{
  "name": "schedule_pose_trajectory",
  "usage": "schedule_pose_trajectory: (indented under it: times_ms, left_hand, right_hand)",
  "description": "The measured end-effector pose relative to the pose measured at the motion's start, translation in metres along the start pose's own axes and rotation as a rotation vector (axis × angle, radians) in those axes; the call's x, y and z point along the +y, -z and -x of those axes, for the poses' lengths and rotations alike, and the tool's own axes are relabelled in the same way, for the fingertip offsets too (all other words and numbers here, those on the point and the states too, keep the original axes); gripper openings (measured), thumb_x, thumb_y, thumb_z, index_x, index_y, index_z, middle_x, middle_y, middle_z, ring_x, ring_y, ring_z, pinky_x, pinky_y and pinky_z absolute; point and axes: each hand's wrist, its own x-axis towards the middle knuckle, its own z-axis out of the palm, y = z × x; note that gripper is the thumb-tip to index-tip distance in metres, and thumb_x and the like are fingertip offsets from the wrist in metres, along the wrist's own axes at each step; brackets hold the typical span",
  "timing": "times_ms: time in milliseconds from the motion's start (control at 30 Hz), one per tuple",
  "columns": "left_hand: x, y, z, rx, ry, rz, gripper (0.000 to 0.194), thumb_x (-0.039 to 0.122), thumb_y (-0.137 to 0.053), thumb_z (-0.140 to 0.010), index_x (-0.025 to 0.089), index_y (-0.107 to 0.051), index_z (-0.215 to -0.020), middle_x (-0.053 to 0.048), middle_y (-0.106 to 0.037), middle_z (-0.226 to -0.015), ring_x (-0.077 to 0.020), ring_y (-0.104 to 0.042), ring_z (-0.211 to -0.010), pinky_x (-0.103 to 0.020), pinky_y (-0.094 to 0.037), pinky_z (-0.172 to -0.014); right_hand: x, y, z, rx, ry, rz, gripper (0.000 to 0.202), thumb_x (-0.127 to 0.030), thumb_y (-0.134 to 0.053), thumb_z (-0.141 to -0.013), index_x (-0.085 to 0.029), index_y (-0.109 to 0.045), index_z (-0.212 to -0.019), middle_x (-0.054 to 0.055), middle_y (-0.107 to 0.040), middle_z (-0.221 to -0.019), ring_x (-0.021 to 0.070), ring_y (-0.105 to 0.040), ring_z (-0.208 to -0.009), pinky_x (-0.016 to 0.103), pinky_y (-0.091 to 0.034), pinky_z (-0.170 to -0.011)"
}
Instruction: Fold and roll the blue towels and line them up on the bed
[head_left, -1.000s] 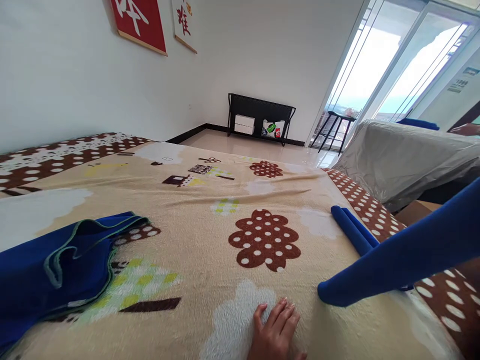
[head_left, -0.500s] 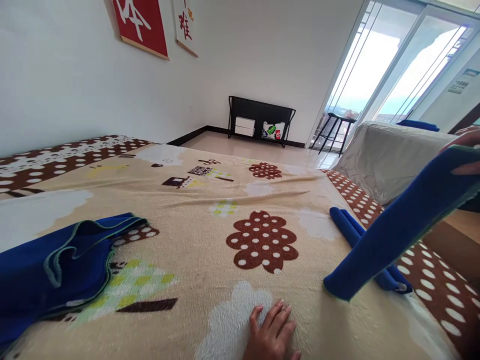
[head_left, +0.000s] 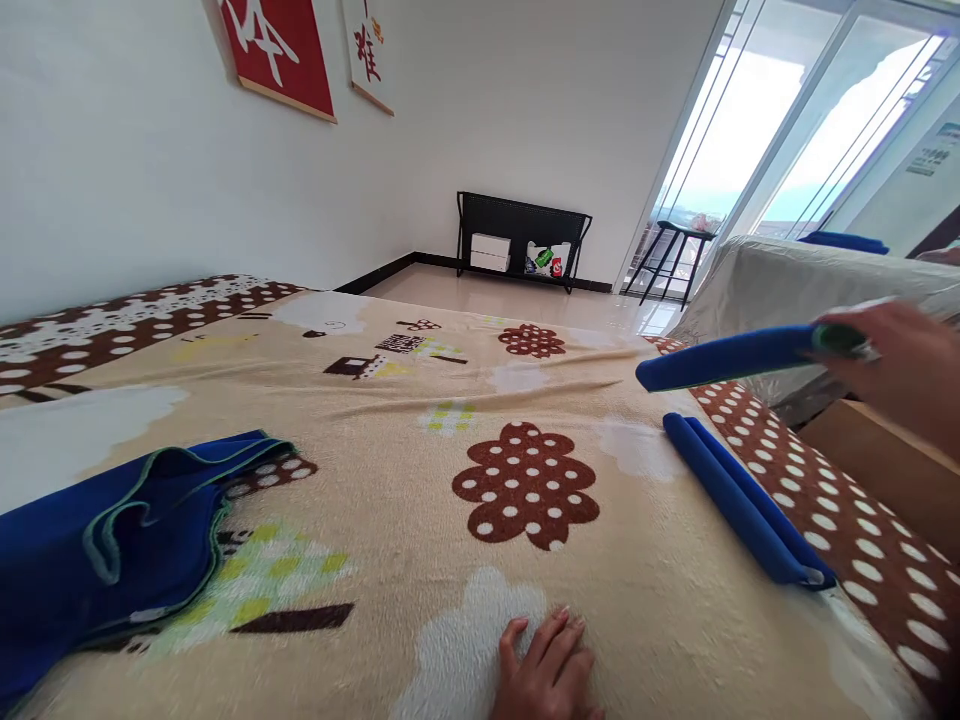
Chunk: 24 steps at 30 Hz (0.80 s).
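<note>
My left hand [head_left: 541, 668] lies on the beige patterned blanket [head_left: 390, 470] at the bottom centre, fingers apart, holding nothing. On the right, my right hand [head_left: 904, 365], blurred by motion, grips one end of a rolled blue cloth [head_left: 731, 360]. That roll is held nearly level above the blanket, its free end pointing left. Below it, a second blue cloth [head_left: 750, 505], rolled or folded into a long strip, rests near the blanket's right side. At the left lies a crumpled blue cloth [head_left: 112, 550] with green edging.
A plastic-covered piece of furniture [head_left: 757, 300] stands beyond the right side, with a blue cloth [head_left: 844, 242] on top. A brown box-like surface [head_left: 877, 440] is beside the bed. Part of another hand [head_left: 946, 252] shows at the right edge. Farther back are a black rack [head_left: 525, 225] and a stool [head_left: 679, 245].
The held roll has swung up from a steep slant near the blanket to nearly level, uncovering more of the strip below. My right hand has come further into view; my left hand stays put.
</note>
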Motion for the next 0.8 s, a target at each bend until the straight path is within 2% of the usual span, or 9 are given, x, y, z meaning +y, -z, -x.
schedule_pose_trajectory:
  times_ms: [67, 133, 200, 300, 367, 500, 667, 733, 800]
  left_hand:
    - [0.001, -0.002, 0.001, -0.009, -0.039, 0.012, 0.034, 0.052, -0.051, -0.095, 0.027, -0.070, -0.107, 0.000, -0.072, -0.122, -0.0178, -0.065, -0.115, -0.033, -0.040, -0.096]
    - [0.004, -0.006, 0.003, -0.002, -0.028, 0.029, 0.034, 0.051, -0.050, -0.096, 0.026, -0.070, -0.107, -0.001, -0.073, -0.121, -0.0177, -0.065, -0.115, -0.033, -0.039, -0.097]
    - [0.009, -0.011, 0.005, 0.023, 0.057, 0.057, 0.038, 0.050, -0.043, -0.099, 0.025, -0.070, -0.105, -0.003, -0.074, -0.118, -0.0196, -0.066, -0.114, -0.036, -0.037, -0.102]
    - [0.015, -0.016, 0.008, 0.044, 0.130, 0.085, 0.042, 0.050, -0.038, -0.099, 0.024, -0.071, -0.103, -0.006, -0.075, -0.114, -0.0219, -0.067, -0.112, -0.039, -0.035, -0.104]
    - [0.014, -0.015, 0.007, 0.049, 0.115, 0.068, 0.040, 0.050, -0.042, -0.097, 0.025, -0.072, -0.102, -0.006, -0.075, -0.113, -0.0218, -0.067, -0.111, -0.038, -0.036, -0.103]
    - [0.004, -0.002, -0.002, 0.016, -0.038, -0.010, 0.032, 0.050, -0.052, -0.093, 0.027, -0.071, -0.104, -0.003, -0.074, -0.117, -0.0190, -0.067, -0.111, -0.033, -0.037, -0.101]
    - [-0.005, 0.023, -0.009, -0.017, -0.102, -0.011, 0.026, 0.045, -0.056, -0.092, 0.027, -0.071, -0.104, -0.001, -0.074, -0.117, -0.0166, -0.068, -0.108, -0.030, -0.039, -0.098]
    - [-0.019, 0.041, -0.002, -0.020, -0.027, -0.015, 0.021, 0.036, -0.055, -0.094, 0.028, -0.069, -0.106, -0.001, -0.073, -0.120, -0.0150, -0.067, -0.109, -0.030, -0.038, -0.100]
    - [-0.044, 0.068, 0.015, 0.012, 0.159, -0.067, 0.022, 0.028, -0.052, -0.095, 0.028, -0.068, -0.110, -0.002, -0.072, -0.122, -0.0166, -0.067, -0.111, -0.034, -0.036, -0.104]
  right_hand:
    - [-0.048, -0.012, 0.070, -0.016, 0.309, -0.127, 0.049, -0.044, -0.044, -0.098, -0.009, -0.075, -0.110, 0.017, -0.068, -0.111, 0.0228, -0.062, -0.099, 0.041, -0.040, -0.084]
    - [-0.094, -0.027, 0.140, -0.081, 0.458, -0.172, 0.032, -0.026, -0.049, -0.096, -0.016, -0.074, -0.112, 0.014, -0.068, -0.113, 0.0230, -0.063, -0.100, 0.041, -0.041, -0.092]
    - [-0.125, -0.042, 0.200, -0.221, 0.479, -0.207, 0.036, -0.010, -0.048, -0.092, -0.021, -0.072, -0.115, 0.009, -0.069, -0.113, 0.0214, -0.063, -0.106, 0.039, -0.041, -0.098]
    - [-0.140, -0.056, 0.258, -0.206, 0.325, -0.228, 0.035, -0.008, -0.048, -0.090, -0.024, -0.071, -0.110, 0.005, -0.070, -0.108, 0.0213, -0.064, -0.102, 0.038, -0.044, -0.097]
    - [-0.135, -0.060, 0.279, -0.160, 0.301, -0.231, 0.033, -0.011, -0.050, -0.090, -0.026, -0.069, -0.113, 0.004, -0.070, -0.109, 0.0212, -0.065, -0.101, 0.038, -0.045, -0.095]
    - [-0.126, -0.059, 0.299, -0.113, 0.211, -0.238, 0.029, -0.017, -0.053, -0.089, -0.026, -0.068, -0.113, 0.004, -0.071, -0.110, 0.0219, -0.066, -0.100, 0.038, -0.045, -0.092]
    - [-0.138, -0.056, 0.314, -0.124, 0.038, -0.277, 0.025, -0.026, -0.059, -0.084, -0.027, -0.071, -0.107, 0.003, -0.072, -0.104, 0.0248, -0.068, -0.095, 0.041, -0.047, -0.088]
    - [-0.143, -0.055, 0.318, -0.107, -0.051, -0.286, 0.024, -0.029, -0.062, -0.080, -0.033, -0.074, -0.100, 0.002, -0.072, -0.099, 0.0293, -0.069, -0.093, 0.047, -0.047, -0.087]
    - [-0.147, -0.054, 0.320, -0.073, -0.166, -0.316, 0.021, -0.033, -0.064, -0.075, -0.038, -0.075, -0.093, 0.002, -0.071, -0.092, 0.0349, -0.069, -0.091, 0.054, -0.046, -0.085]
